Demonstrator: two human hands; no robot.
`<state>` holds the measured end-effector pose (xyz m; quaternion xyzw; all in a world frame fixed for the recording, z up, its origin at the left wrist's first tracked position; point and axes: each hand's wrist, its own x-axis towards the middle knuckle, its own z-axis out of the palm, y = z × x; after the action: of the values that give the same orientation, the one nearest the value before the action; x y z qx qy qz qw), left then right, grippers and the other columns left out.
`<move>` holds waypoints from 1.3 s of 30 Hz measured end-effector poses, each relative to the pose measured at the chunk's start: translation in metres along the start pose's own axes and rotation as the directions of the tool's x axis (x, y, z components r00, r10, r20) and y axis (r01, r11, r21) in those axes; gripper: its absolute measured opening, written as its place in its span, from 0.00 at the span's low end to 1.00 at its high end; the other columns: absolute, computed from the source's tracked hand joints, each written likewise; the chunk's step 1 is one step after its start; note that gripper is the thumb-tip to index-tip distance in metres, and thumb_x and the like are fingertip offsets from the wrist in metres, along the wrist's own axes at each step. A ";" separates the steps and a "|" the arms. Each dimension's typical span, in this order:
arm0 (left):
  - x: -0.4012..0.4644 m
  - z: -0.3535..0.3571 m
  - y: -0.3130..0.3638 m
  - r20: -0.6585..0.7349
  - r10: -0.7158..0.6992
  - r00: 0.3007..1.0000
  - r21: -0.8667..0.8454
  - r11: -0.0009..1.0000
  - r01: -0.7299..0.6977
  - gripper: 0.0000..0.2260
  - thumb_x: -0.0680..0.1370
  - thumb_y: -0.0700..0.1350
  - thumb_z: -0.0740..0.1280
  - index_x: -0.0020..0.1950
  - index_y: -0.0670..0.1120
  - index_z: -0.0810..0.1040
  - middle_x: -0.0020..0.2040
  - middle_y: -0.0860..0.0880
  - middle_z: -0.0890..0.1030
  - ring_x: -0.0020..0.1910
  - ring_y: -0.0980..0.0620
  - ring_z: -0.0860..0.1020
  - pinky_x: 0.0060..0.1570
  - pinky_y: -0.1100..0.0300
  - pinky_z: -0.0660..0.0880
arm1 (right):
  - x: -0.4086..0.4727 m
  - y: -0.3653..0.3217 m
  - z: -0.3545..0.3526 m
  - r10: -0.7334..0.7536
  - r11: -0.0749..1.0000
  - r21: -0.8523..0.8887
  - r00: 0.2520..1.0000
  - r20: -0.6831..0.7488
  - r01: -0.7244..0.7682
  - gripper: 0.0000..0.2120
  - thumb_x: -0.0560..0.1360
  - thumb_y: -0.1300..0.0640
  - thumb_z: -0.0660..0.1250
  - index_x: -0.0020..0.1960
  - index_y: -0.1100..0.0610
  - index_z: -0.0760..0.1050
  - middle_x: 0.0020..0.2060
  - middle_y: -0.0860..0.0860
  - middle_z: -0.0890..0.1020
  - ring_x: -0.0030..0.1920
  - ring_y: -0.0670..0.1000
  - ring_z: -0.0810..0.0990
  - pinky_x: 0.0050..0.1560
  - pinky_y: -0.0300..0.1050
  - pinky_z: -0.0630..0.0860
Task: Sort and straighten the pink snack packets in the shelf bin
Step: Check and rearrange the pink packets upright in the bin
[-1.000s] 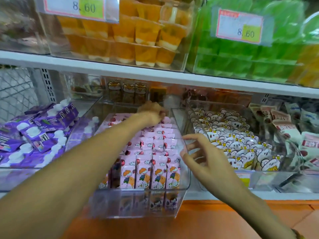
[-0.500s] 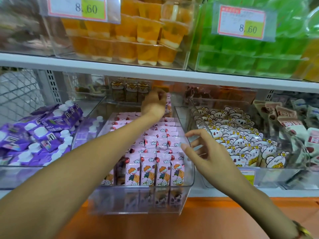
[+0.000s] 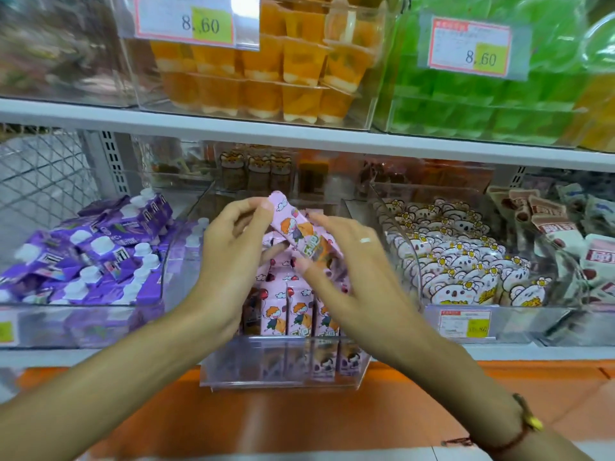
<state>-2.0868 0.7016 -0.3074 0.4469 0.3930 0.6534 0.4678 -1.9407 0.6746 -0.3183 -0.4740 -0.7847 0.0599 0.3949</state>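
A clear shelf bin (image 3: 286,367) sticks out over the shelf edge and holds several pink snack packets (image 3: 286,311) standing in rows. Above those rows I hold one pink packet (image 3: 296,229) tilted, its top end up and to the left. My left hand (image 3: 229,247) pinches the packet's top end between thumb and fingers. My right hand (image 3: 346,261) is at the packet's lower end with its fingers spread over it; the thumb lies under the packet. Both hands cover the middle and back rows of the bin.
A bin of purple pouches with white caps (image 3: 93,254) stands to the left. A bin of white bear packets (image 3: 466,271) stands to the right, with brown-and-white packets (image 3: 565,234) beyond. Above are orange jelly cups (image 3: 266,68) and green packs (image 3: 482,104). An orange ledge (image 3: 299,420) runs below.
My left hand lifted one pink packet from the back of the bin and brought it forward. My right hand moved up and left to meet the packet's lower end.
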 end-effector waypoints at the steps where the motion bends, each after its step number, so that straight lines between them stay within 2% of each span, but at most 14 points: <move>1: -0.004 -0.002 0.001 0.023 -0.004 1.000 -0.017 1.000 0.004 0.09 0.80 0.45 0.63 0.57 0.43 0.78 0.47 0.51 0.83 0.42 0.63 0.82 0.43 0.66 0.80 | 0.000 -0.002 0.004 0.001 1.000 -0.005 0.999 0.036 0.000 0.22 0.79 0.46 0.59 0.72 0.47 0.64 0.63 0.44 0.71 0.64 0.43 0.66 0.63 0.36 0.64; 3: -0.008 -0.006 0.002 0.049 -0.024 0.998 -0.049 0.998 0.027 0.09 0.80 0.46 0.64 0.57 0.44 0.78 0.47 0.52 0.84 0.45 0.62 0.82 0.45 0.65 0.80 | 0.001 -0.004 0.006 0.014 1.000 0.026 0.999 0.044 -0.015 0.20 0.80 0.50 0.60 0.71 0.47 0.64 0.61 0.44 0.74 0.61 0.44 0.69 0.60 0.42 0.69; 5: -0.010 -0.010 -0.001 0.063 -0.004 0.998 -0.041 0.999 0.006 0.09 0.80 0.46 0.62 0.57 0.46 0.78 0.52 0.52 0.83 0.51 0.60 0.82 0.47 0.63 0.80 | 0.005 -0.004 0.004 0.092 0.972 0.214 0.996 0.022 -0.094 0.16 0.79 0.55 0.63 0.65 0.46 0.68 0.57 0.43 0.78 0.57 0.41 0.75 0.56 0.37 0.72; 8: -0.014 -0.012 -0.010 0.149 0.108 0.983 0.118 0.985 -0.126 0.09 0.80 0.42 0.62 0.54 0.54 0.79 0.51 0.61 0.81 0.51 0.64 0.79 0.45 0.68 0.78 | 0.011 -0.004 0.002 0.332 0.685 0.653 0.936 0.115 -0.323 0.14 0.77 0.59 0.67 0.59 0.48 0.70 0.48 0.46 0.82 0.44 0.39 0.81 0.45 0.31 0.75; 10: -0.016 -0.011 -0.015 0.272 0.161 0.949 0.248 0.941 -0.230 0.15 0.77 0.36 0.64 0.51 0.57 0.78 0.50 0.64 0.80 0.48 0.65 0.78 0.42 0.69 0.76 | 0.012 0.000 0.001 0.421 0.544 0.749 0.895 0.145 -0.377 0.14 0.76 0.58 0.68 0.60 0.51 0.71 0.46 0.49 0.84 0.41 0.41 0.83 0.41 0.33 0.76; 12: -0.019 -0.009 -0.020 0.364 0.172 0.916 0.325 0.898 -0.298 0.17 0.73 0.38 0.68 0.53 0.59 0.76 0.52 0.66 0.78 0.50 0.66 0.77 0.44 0.71 0.74 | 0.012 0.000 0.001 0.444 0.503 0.783 0.887 0.128 -0.365 0.13 0.76 0.57 0.68 0.58 0.48 0.71 0.44 0.48 0.84 0.42 0.41 0.83 0.37 0.31 0.76; 15: -0.021 -0.007 -0.026 0.374 0.245 0.895 0.419 0.816 -0.398 0.17 0.70 0.48 0.74 0.55 0.61 0.74 0.54 0.66 0.77 0.56 0.65 0.75 0.47 0.73 0.73 | 0.008 -0.002 0.004 0.436 0.538 0.777 0.897 0.073 -0.325 0.15 0.75 0.57 0.69 0.58 0.47 0.70 0.44 0.47 0.84 0.43 0.42 0.83 0.38 0.32 0.77; 17: -0.019 -0.007 -0.027 0.330 0.282 0.901 0.398 0.824 -0.403 0.15 0.72 0.48 0.74 0.54 0.60 0.74 0.53 0.64 0.79 0.54 0.61 0.77 0.46 0.71 0.74 | 0.006 -0.004 0.010 0.413 0.591 0.750 0.910 0.034 -0.297 0.15 0.75 0.58 0.69 0.57 0.44 0.70 0.44 0.42 0.83 0.44 0.42 0.83 0.38 0.31 0.77; 20: -0.013 -0.010 -0.025 0.363 0.285 0.887 0.306 0.863 -0.402 0.13 0.76 0.46 0.69 0.57 0.58 0.73 0.55 0.63 0.79 0.56 0.61 0.78 0.52 0.69 0.74 | 0.005 -0.005 0.011 0.383 0.616 0.737 0.923 0.027 -0.277 0.13 0.77 0.55 0.66 0.60 0.43 0.71 0.52 0.47 0.81 0.48 0.43 0.82 0.42 0.34 0.78; 22: -0.009 -0.013 -0.023 0.436 0.251 0.864 0.287 0.872 -0.398 0.13 0.78 0.47 0.65 0.61 0.59 0.72 0.59 0.65 0.78 0.60 0.64 0.76 0.56 0.70 0.72 | 0.005 -0.003 0.006 0.376 0.616 0.743 0.926 0.015 -0.262 0.12 0.78 0.55 0.63 0.61 0.46 0.73 0.52 0.47 0.81 0.45 0.41 0.82 0.42 0.35 0.78; 24: -0.009 -0.014 -0.023 0.501 0.203 0.842 0.301 0.871 -0.389 0.14 0.78 0.51 0.64 0.63 0.62 0.71 0.61 0.68 0.75 0.62 0.67 0.73 0.59 0.73 0.69 | 0.005 -0.001 0.003 0.364 0.684 0.686 0.931 -0.023 -0.250 0.11 0.79 0.56 0.64 0.61 0.48 0.74 0.51 0.44 0.82 0.45 0.40 0.81 0.46 0.36 0.79; 28: -0.010 -0.015 -0.026 0.521 0.205 0.829 0.310 0.859 -0.408 0.18 0.75 0.51 0.69 0.64 0.57 0.72 0.61 0.65 0.77 0.63 0.66 0.73 0.62 0.73 0.67 | 0.004 0.002 -0.003 0.288 0.787 0.594 0.950 -0.119 -0.164 0.14 0.75 0.61 0.69 0.59 0.53 0.75 0.51 0.47 0.82 0.46 0.41 0.81 0.42 0.31 0.76; 34: -0.005 -0.018 -0.020 0.460 0.234 0.857 0.219 0.905 -0.365 0.16 0.74 0.39 0.71 0.58 0.53 0.75 0.56 0.60 0.81 0.60 0.63 0.77 0.52 0.71 0.74 | 0.002 -0.003 -0.005 0.131 0.871 0.490 0.981 -0.140 -0.046 0.13 0.71 0.62 0.74 0.50 0.48 0.76 0.47 0.42 0.81 0.52 0.45 0.80 0.48 0.37 0.79; 39: -0.003 -0.020 -0.010 0.461 0.130 0.878 0.227 0.939 -0.259 0.17 0.71 0.49 0.69 0.60 0.52 0.75 0.53 0.58 0.83 0.55 0.61 0.80 0.51 0.68 0.77 | 0.002 -0.002 -0.010 0.120 0.882 0.468 0.986 -0.119 -0.050 0.16 0.74 0.60 0.70 0.60 0.48 0.75 0.49 0.43 0.81 0.48 0.43 0.80 0.45 0.32 0.76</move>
<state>-2.1030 0.6989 -0.3231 0.6821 0.3191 0.5170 0.4071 -1.9355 0.6722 -0.3099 -0.4030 -0.6954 0.2283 0.5494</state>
